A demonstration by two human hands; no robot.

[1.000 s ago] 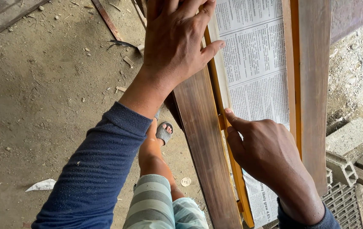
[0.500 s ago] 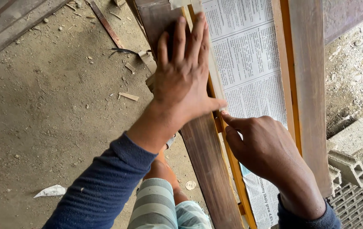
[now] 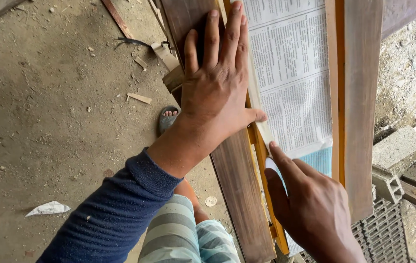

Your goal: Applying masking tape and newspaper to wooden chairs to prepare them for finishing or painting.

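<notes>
Flatly, the left hand [image 3: 215,83] lay spread on the dark board [image 3: 232,165], fingers along its length. Right of that board, the right hand [image 3: 310,204] pressed one extended finger onto the newspaper [image 3: 293,73], gripping nothing.

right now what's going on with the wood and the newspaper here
A person in a blue long-sleeved top leans over a wooden frame. The left hand lies flat on the dark brown board, thumb reaching the paper's edge. The right hand presses its forefinger along the left edge of the newspaper sheet, which lies between the dark board and a second board with orange trim. Concrete blocks sit to the right, wood scraps on the dirt floor.
</notes>
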